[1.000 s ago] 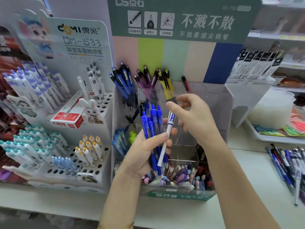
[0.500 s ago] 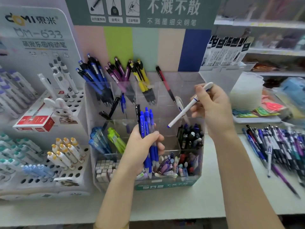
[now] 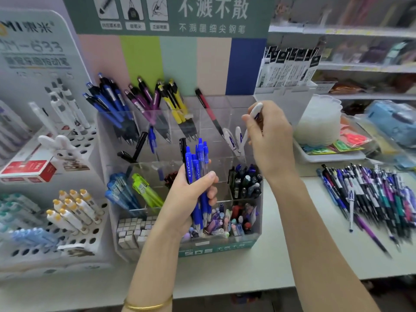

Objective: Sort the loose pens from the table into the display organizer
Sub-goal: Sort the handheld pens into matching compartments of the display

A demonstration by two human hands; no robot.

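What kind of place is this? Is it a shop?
Most likely a stationery shop. A clear display organizer holds pens sorted by colour, a branded pen stand sits beside it, and shelves of packaged goods run behind.

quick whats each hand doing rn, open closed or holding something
Left hand: closed around a bunch of blue pens.
Right hand: closed, pinching one white pen.

Clear glossy plastic organizer [image 3: 258,224]
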